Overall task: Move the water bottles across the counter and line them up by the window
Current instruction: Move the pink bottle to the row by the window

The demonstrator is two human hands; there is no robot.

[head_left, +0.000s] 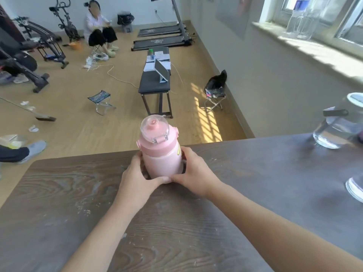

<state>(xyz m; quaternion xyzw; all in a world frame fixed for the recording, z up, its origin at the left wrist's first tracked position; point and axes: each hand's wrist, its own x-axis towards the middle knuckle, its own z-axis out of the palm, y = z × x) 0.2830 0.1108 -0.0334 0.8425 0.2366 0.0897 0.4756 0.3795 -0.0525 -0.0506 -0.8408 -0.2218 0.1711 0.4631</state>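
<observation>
A pink water bottle (160, 152) with a clear domed lid stands upright near the far edge of the dark wood-grain counter (255, 183). My left hand (137, 177) wraps its lower left side and my right hand (194, 173) wraps its lower right side, thumbs meeting at the base. A large clear bottle (339, 124) with a grey strap stands at the counter's right. Another clear bottle (355, 188) is cut off by the right edge. More clear bottles (300, 24) stand on the sunlit window sill (324, 50) at the upper right.
Beyond the counter's far edge the floor drops away, with a black bench (155, 83), two folding stools, treadmills and exercise machines. A person sits on a stool at the back. A shoe and leg show at the far left.
</observation>
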